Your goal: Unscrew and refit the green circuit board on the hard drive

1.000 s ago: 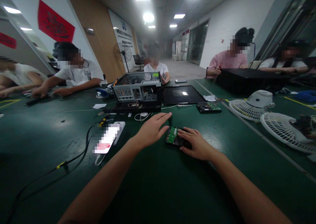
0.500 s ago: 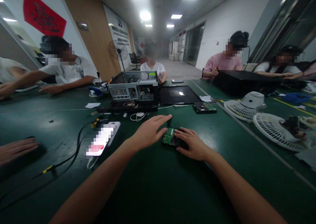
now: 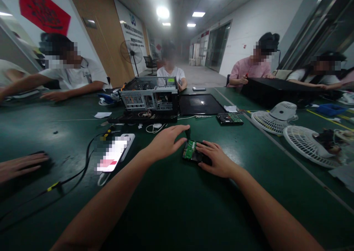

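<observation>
Head view of a green worktop (image 3: 171, 206) shared by several seated people. The right hand (image 3: 217, 162) lies palm down on a hard drive (image 3: 190, 151) that rests circuit-board side up near the middle of the worktop; its fingers cover the drive's right part, pressed flat on it rather than curled around it. The left hand (image 3: 166, 142) hovers just left of the drive, its grip apart with fingers extended toward the drive's far edge, holding nothing. Beyond the hands stands an opened computer case (image 3: 151, 98), with a dark flat panel (image 3: 200, 105) beside it and a second hard drive (image 3: 229, 119) farther right. A phone (image 3: 113, 157) with a cable lies to the left. Two fan heads (image 3: 279, 118) lie at right. Another person's hand (image 3: 19, 166) rests at the left edge.
</observation>
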Available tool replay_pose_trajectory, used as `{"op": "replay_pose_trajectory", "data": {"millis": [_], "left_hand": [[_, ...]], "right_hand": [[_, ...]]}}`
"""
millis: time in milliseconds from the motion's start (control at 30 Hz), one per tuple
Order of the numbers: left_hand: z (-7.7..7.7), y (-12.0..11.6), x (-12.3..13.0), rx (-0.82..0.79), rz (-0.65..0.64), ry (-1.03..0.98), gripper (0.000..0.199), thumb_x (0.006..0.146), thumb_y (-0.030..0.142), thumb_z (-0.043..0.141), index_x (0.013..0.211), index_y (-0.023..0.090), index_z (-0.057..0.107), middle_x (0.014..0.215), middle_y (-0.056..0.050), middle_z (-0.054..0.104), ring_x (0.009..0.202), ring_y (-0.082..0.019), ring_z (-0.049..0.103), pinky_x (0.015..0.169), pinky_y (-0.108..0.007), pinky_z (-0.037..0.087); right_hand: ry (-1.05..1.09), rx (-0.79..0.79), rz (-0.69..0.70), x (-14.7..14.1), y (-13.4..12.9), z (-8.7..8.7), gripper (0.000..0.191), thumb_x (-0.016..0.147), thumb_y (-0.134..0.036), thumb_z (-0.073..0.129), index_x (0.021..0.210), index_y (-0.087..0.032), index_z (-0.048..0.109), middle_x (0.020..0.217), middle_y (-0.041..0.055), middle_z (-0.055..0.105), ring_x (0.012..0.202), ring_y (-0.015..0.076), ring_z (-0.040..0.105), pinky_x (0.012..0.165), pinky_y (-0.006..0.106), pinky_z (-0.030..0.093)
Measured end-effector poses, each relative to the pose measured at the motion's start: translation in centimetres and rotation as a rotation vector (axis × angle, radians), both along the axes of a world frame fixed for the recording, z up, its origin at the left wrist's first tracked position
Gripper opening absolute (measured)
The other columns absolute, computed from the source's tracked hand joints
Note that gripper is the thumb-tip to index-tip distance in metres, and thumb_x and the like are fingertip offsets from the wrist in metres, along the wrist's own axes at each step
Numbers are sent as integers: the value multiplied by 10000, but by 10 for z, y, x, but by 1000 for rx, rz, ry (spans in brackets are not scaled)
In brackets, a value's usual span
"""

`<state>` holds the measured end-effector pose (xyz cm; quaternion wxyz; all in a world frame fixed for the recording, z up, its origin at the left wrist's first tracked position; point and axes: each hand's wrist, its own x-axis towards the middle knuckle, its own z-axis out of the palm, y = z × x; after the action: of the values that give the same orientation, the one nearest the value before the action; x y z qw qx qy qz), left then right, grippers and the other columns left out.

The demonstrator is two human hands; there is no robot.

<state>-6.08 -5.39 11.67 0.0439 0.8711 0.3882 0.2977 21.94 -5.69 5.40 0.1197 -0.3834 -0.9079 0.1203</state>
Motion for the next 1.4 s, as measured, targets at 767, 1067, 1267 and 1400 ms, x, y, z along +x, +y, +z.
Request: {"op": "replay_pose_trajectory", "data": {"millis": [767, 1067, 1267, 1400], "left_hand": [[-23, 21, 23, -119, 62, -267, 303, 992, 212, 562, 1253, 239, 410, 1441, -165, 593, 1180, -288, 686, 945, -488, 579], [-13, 19, 21, 80, 24, -196, 253, 971, 172, 592, 1216, 239, 586, 1262, -83, 651, 1192, -231, 631, 1011, -412, 535], [-12, 19, 20, 152, 54, -197, 300, 967, 133, 574, 1243, 238, 629, 1175, -76, 603, 1102, -207, 623, 971, -382, 541], [-12, 18, 22, 151, 30, -205, 349, 964, 112, 564, 1279, 254, 610, 1194, -74, 603, 1130, -216, 617, 988, -401, 539]], "right_hand": [[5, -31, -12, -3, -2, 5, 690, 870, -422, 631, 1521, -267, 461, 1608, 81, 411, 1518, 371, 279, 1199, 633, 209], [18, -24, -18, -2, -1, 1, 692, 869, -418, 639, 1523, -285, 456, 1618, 68, 396, 1520, 371, 274, 1204, 631, 202], [13, -22, -19, -2, -2, 2, 697, 873, -416, 637, 1530, -282, 445, 1616, 65, 402, 1516, 373, 280, 1201, 637, 206], [16, -26, -26, -2, -3, 4, 688, 870, -414, 638, 1521, -285, 459, 1614, 70, 403, 1514, 377, 283, 1199, 644, 202]]}}
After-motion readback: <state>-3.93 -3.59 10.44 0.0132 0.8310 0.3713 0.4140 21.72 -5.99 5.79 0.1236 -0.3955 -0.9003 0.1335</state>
